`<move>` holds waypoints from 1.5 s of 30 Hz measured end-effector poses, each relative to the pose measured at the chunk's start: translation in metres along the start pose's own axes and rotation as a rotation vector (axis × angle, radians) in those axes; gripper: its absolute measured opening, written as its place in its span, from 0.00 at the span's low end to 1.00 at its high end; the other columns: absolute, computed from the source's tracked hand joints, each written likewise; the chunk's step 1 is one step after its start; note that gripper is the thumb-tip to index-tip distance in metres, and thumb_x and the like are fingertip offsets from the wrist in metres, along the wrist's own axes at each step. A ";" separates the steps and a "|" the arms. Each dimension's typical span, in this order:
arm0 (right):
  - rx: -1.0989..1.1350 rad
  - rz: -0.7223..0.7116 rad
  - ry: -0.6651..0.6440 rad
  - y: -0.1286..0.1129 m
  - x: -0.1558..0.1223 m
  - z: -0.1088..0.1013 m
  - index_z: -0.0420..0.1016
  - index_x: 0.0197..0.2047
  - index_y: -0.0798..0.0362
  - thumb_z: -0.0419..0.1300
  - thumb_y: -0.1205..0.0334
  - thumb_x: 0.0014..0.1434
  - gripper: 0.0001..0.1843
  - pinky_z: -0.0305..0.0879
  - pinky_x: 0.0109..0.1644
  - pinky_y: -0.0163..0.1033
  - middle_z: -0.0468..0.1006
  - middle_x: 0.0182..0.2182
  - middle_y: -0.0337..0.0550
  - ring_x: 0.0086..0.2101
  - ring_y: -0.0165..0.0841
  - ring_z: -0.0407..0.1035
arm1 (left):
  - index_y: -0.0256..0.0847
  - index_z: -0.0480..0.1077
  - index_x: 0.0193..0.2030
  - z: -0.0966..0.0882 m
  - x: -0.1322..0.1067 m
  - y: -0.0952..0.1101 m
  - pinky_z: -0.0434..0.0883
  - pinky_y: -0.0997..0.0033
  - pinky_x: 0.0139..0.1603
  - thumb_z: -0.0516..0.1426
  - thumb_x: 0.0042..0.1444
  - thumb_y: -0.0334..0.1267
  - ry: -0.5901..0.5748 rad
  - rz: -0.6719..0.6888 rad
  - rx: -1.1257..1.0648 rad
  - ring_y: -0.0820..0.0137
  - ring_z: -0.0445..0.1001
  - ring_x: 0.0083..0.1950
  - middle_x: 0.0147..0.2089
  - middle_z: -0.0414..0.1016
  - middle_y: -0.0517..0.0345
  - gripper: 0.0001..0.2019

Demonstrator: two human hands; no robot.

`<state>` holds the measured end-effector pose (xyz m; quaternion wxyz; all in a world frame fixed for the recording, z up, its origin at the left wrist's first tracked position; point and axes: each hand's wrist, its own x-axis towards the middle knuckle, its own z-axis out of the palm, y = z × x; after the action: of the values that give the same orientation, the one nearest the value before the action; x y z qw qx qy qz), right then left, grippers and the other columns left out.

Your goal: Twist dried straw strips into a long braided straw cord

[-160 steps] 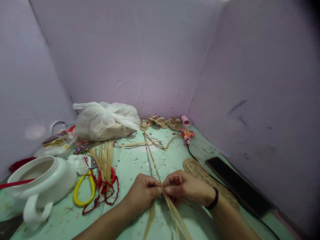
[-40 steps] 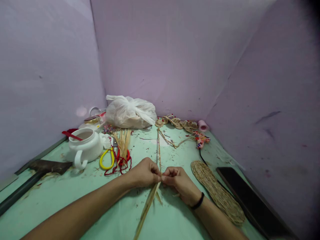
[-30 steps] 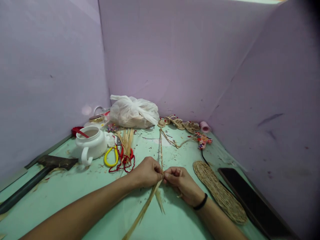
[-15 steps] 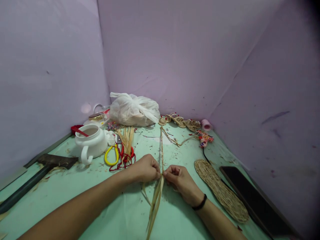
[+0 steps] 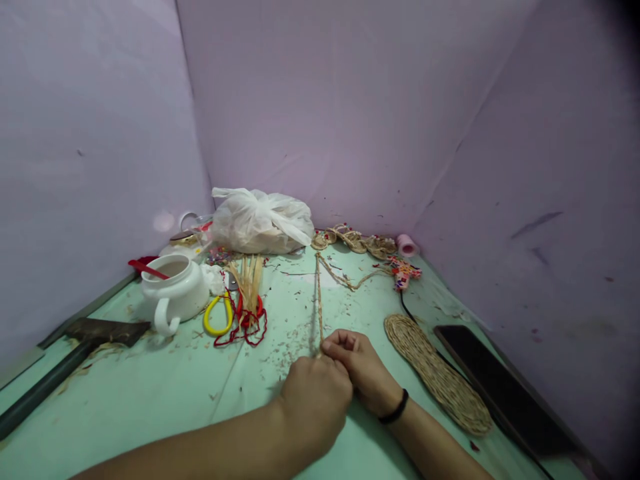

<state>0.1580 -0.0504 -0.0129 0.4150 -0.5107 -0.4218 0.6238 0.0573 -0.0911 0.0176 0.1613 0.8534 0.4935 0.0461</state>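
A thin twisted straw cord (image 5: 319, 300) stretches away from me along the table, then bends back to the right towards a pink patterned piece (image 5: 404, 272). My right hand (image 5: 367, 370), with a black band at the wrist, pinches the near end of this cord between thumb and fingertips. Just in front of it my left hand (image 5: 317, 403) is closed, its back towards me. It covers the loose straw strips at the cord's end, so its fingertips are hidden. To the right lies a woven straw sole (image 5: 437, 373).
On the left are a white pot (image 5: 175, 293) with a red stick in it, a hammer-like tool (image 5: 95, 337) and yellow-handled scissors (image 5: 219, 317). A straw bundle (image 5: 249, 287) lies by red thread. Behind are a white plastic bag (image 5: 260, 223) and woven sandals (image 5: 353, 240). A black phone-like slab (image 5: 500, 387) lies right.
My left hand has moved right and towards me, from beside the cord to in front of my right hand, now covering the straw strips. My right hand keeps its pinch.
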 end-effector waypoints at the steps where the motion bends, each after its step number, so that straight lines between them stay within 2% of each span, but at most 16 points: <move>1: 0.010 0.010 -0.012 0.000 -0.001 -0.001 0.63 0.18 0.57 0.64 0.58 0.36 0.14 0.45 0.20 0.30 0.63 0.13 0.33 0.16 0.21 0.52 | 0.30 0.71 0.36 -0.001 -0.001 -0.002 0.65 0.64 0.33 0.49 0.45 0.28 -0.001 0.031 0.003 0.59 0.72 0.34 0.32 0.73 0.40 0.14; 2: 0.023 0.020 -0.028 -0.001 -0.001 -0.003 0.63 0.19 0.57 0.64 0.57 0.36 0.14 0.44 0.19 0.30 0.63 0.13 0.33 0.15 0.21 0.51 | 0.32 0.72 0.34 -0.004 -0.002 -0.005 0.65 0.65 0.33 0.49 0.47 0.30 0.029 0.040 -0.014 0.61 0.72 0.33 0.31 0.73 0.42 0.12; 4: 0.047 0.029 -0.068 -0.002 -0.002 -0.006 0.63 0.20 0.57 0.63 0.55 0.38 0.15 0.42 0.19 0.30 0.62 0.13 0.33 0.15 0.20 0.50 | 0.35 0.72 0.30 -0.015 0.000 -0.017 0.65 0.67 0.33 0.47 0.51 0.36 0.169 -0.023 -0.153 0.65 0.71 0.31 0.29 0.73 0.47 0.13; 6: 0.045 0.010 -0.104 -0.004 -0.002 -0.008 0.64 0.20 0.57 0.63 0.55 0.38 0.15 0.42 0.19 0.30 0.62 0.14 0.33 0.15 0.20 0.50 | 0.36 0.71 0.32 -0.026 0.007 -0.031 0.65 0.70 0.34 0.48 0.51 0.36 0.401 -0.190 -0.377 0.69 0.71 0.32 0.31 0.73 0.50 0.12; 7: 0.034 0.001 -0.121 -0.004 -0.002 -0.008 0.64 0.20 0.58 0.63 0.55 0.39 0.15 0.42 0.19 0.29 0.62 0.14 0.33 0.16 0.20 0.50 | 0.36 0.71 0.35 -0.030 0.012 -0.037 0.65 0.73 0.29 0.50 0.49 0.35 0.375 -0.294 -0.540 0.72 0.70 0.28 0.29 0.73 0.53 0.10; 9: 0.016 -0.016 -0.139 -0.005 -0.002 -0.008 0.64 0.20 0.58 0.63 0.55 0.40 0.15 0.42 0.19 0.29 0.63 0.14 0.34 0.16 0.20 0.51 | 0.34 0.69 0.39 -0.033 0.021 -0.044 0.59 0.77 0.18 0.52 0.45 0.33 0.142 -0.486 -0.895 0.76 0.63 0.16 0.20 0.69 0.59 0.12; 11: 0.022 -0.029 -0.142 -0.004 -0.001 -0.007 0.65 0.21 0.58 0.63 0.55 0.39 0.15 0.45 0.20 0.29 0.64 0.15 0.34 0.16 0.21 0.53 | 0.31 0.69 0.34 -0.030 0.028 -0.045 0.54 0.79 0.12 0.53 0.44 0.32 -0.091 -0.528 -1.179 0.78 0.58 0.12 0.14 0.63 0.63 0.10; 12: 0.028 -0.034 -0.142 -0.003 0.000 -0.007 0.65 0.21 0.58 0.64 0.56 0.39 0.15 0.47 0.21 0.29 0.65 0.15 0.35 0.17 0.21 0.55 | 0.31 0.68 0.30 -0.028 0.030 -0.044 0.54 0.80 0.11 0.54 0.43 0.33 -0.157 -0.511 -1.276 0.78 0.59 0.12 0.14 0.62 0.63 0.07; 15: 0.020 -0.053 -0.155 -0.002 0.000 -0.007 0.65 0.22 0.57 0.63 0.56 0.41 0.14 0.52 0.23 0.30 0.68 0.15 0.37 0.18 0.24 0.60 | 0.30 0.65 0.22 -0.020 0.030 -0.043 0.59 0.81 0.11 0.55 0.41 0.32 -0.210 -0.470 -1.426 0.77 0.64 0.14 0.18 0.67 0.57 0.05; 19: 0.017 -0.069 -0.188 -0.004 0.000 -0.009 0.65 0.22 0.58 0.62 0.55 0.42 0.14 0.54 0.24 0.31 0.70 0.15 0.39 0.18 0.25 0.62 | 0.28 0.66 0.25 -0.017 0.029 -0.054 0.66 0.78 0.16 0.52 0.46 0.31 -0.308 -0.445 -1.568 0.74 0.69 0.18 0.25 0.71 0.48 0.06; 22: 0.043 -0.047 -0.190 -0.006 0.000 -0.009 0.66 0.23 0.58 0.63 0.55 0.41 0.15 0.54 0.23 0.30 0.70 0.16 0.39 0.18 0.25 0.62 | 0.28 0.66 0.27 -0.015 0.031 -0.063 0.68 0.79 0.18 0.51 0.49 0.32 -0.352 -0.417 -1.639 0.74 0.70 0.19 0.26 0.72 0.46 0.08; 32: 0.077 -0.044 -0.193 -0.006 -0.002 -0.011 0.67 0.23 0.59 0.64 0.54 0.39 0.16 0.55 0.24 0.30 0.72 0.17 0.40 0.20 0.25 0.64 | 0.31 0.64 0.26 -0.006 0.035 -0.057 0.64 0.82 0.13 0.57 0.46 0.33 -0.243 -0.427 -1.603 0.77 0.67 0.16 0.21 0.71 0.53 0.06; 38: 0.018 -0.063 -0.167 -0.008 -0.003 -0.013 0.68 0.22 0.58 0.66 0.58 0.36 0.14 0.57 0.27 0.31 0.72 0.18 0.39 0.21 0.25 0.65 | 0.34 0.61 0.24 -0.006 0.034 -0.052 0.62 0.81 0.11 0.57 0.45 0.33 -0.153 -0.508 -1.493 0.76 0.65 0.14 0.16 0.68 0.58 0.07; 45: -0.069 -0.089 -0.105 -0.006 0.001 -0.014 0.67 0.21 0.58 0.65 0.63 0.36 0.11 0.55 0.25 0.30 0.71 0.16 0.37 0.19 0.24 0.63 | 0.34 0.61 0.23 -0.010 0.036 -0.054 0.64 0.78 0.14 0.57 0.40 0.32 -0.239 -0.475 -1.476 0.74 0.67 0.16 0.18 0.69 0.56 0.07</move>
<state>0.1719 -0.0458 -0.0093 0.4018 -0.4718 -0.4864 0.6159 0.0287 -0.0333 0.0069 0.7444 0.3964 0.4837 0.2341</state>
